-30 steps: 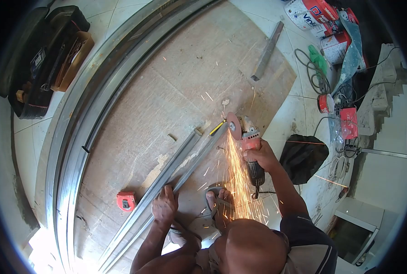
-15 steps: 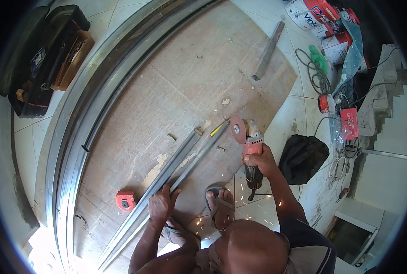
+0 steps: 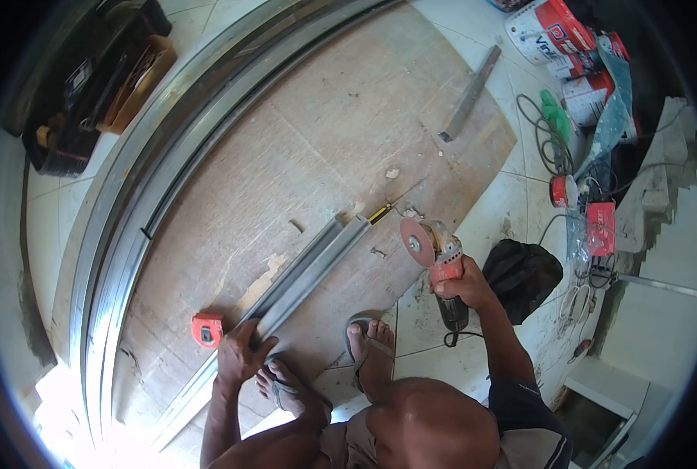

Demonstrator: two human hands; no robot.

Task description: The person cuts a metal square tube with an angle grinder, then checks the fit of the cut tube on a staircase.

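Observation:
My right hand point(image 3: 469, 286) is wrapped around the body of a red and black angle grinder point(image 3: 447, 270), its reddish disc point(image 3: 417, 243) tilted over the board. Low on the left, my left hand point(image 3: 241, 352) grips a long grey metal channel point(image 3: 317, 270), fingers over its side and thumb spread across it. A second channel point(image 3: 305, 252) lies alongside, partly hidden. At the far end of the channels rests a slim yellow-and-black stick point(image 3: 381, 213). A red tape measure point(image 3: 206, 331) sits just left of my left hand.
Beneath the work lies a wooden board point(image 3: 325, 148), with long metal profiles point(image 3: 141, 211) along its left side and a short bar point(image 3: 471, 94) at upper right. Paint buckets point(image 3: 548, 31), cables point(image 3: 544, 137) and a black cloth point(image 3: 522, 280) occupy the right. A black toolbox point(image 3: 67, 102) stands upper left.
Sparks seen earlier are gone. My right hand has drawn the grinder back toward me, away from the channel. My left hand has shifted left, and the channel now shows a broader face.

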